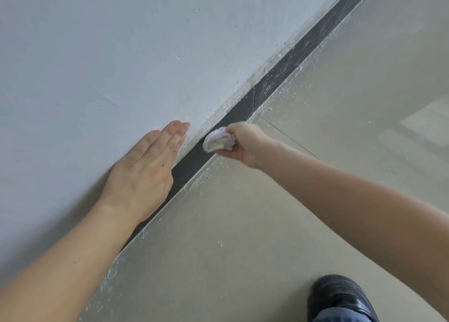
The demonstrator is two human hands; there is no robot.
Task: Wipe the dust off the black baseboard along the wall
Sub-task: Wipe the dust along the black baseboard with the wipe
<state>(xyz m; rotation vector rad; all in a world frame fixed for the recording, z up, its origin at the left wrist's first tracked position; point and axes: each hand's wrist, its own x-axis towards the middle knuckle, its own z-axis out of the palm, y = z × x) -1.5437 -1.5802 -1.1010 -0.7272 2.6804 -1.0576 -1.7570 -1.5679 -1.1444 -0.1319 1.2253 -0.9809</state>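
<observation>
The right hand [245, 143] grips a crumpled white cloth [218, 140], pressing it onto the dusty black baseboard [286, 66] just ahead of the left hand [143, 173], spread flat against the pale plaster wall [121, 54].

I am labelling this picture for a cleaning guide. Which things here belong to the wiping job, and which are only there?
Part of the job:
- black baseboard, dusty farther along
- white cloth, pressed on the baseboard
- right hand, gripping the cloth

Only there:
- left hand, flat on the wall
- floor
- black shoe
</observation>
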